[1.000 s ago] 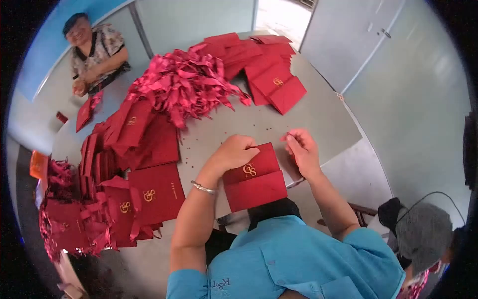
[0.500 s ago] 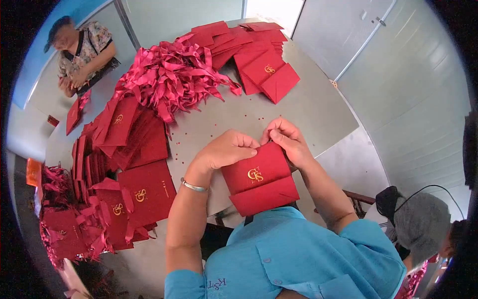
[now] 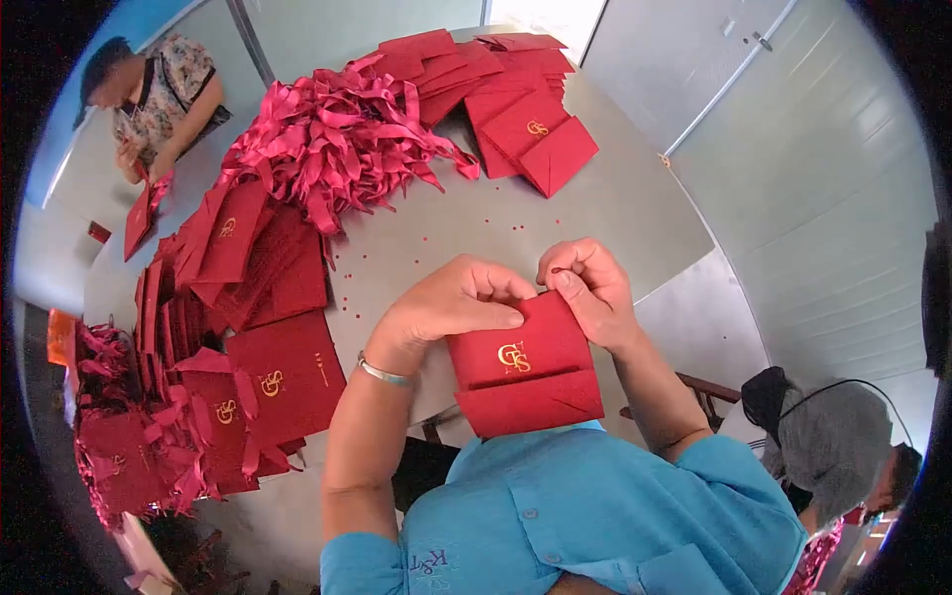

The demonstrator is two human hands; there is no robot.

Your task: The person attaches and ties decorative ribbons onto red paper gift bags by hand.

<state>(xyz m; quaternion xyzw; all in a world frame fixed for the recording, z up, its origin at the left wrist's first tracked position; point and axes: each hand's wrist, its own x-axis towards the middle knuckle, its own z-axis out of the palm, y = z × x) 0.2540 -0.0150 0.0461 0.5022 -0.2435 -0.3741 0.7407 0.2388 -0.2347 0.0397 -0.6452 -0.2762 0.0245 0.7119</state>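
A red folded card pouch with gold letters [image 3: 521, 347] is held up close to the blue shirt. My left hand [image 3: 471, 302] pinches its upper left edge, thumb on the front face. At the upper right corner, my right hand [image 3: 590, 293] is closed, with thumb and forefinger pinching a tiny dark red piece [image 3: 557, 270]. The folded flap of the pouch faces my body, and the fingers behind the pouch are partly hidden.
A heap of pink ribbons [image 3: 332, 149] lies on the grey table [image 3: 635, 188]. Red pouches are stacked at the back [image 3: 535, 129] and at the left [image 3: 288, 377]. Small red dots lie on the tabletop. One person [image 3: 164, 99] sits at the upper left, another [image 3: 843, 446] at the right.
My right hand has shifted slightly right, and its fingertips now hold the small piece a little off the pouch's corner. The pouch has turned slightly. The person at the upper left has leaned their head down.
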